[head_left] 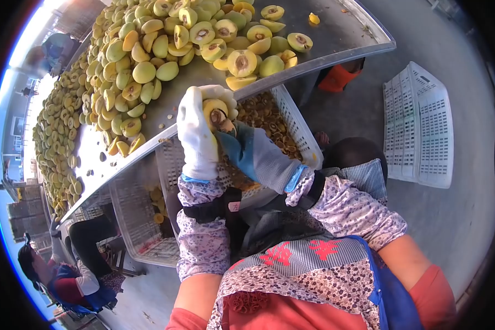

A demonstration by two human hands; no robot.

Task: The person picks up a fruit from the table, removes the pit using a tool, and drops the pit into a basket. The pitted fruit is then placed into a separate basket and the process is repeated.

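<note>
My left hand point(197, 132), in a white glove, is closed around a peach half point(213, 110) with its cut face towards me and brown in its hollow. My right hand point(250, 148), in a blue-grey glove, has its fingers closed right at that hollow; what they grip, if anything, is hidden, and I cannot tell what it is. Both hands are just off the edge of a metal table point(313, 69), above a white crate point(296, 118) of small brown and orange pieces. Green-yellow peach halves point(144, 72) are heaped on the table beyond my hands.
A white slatted crate point(418, 126) stands on the floor at the right. Under the table are another crate point(143, 220) and an orange container point(340, 78). One person point(74, 280) sits at the lower left; another person point(58, 49) is at the far upper left.
</note>
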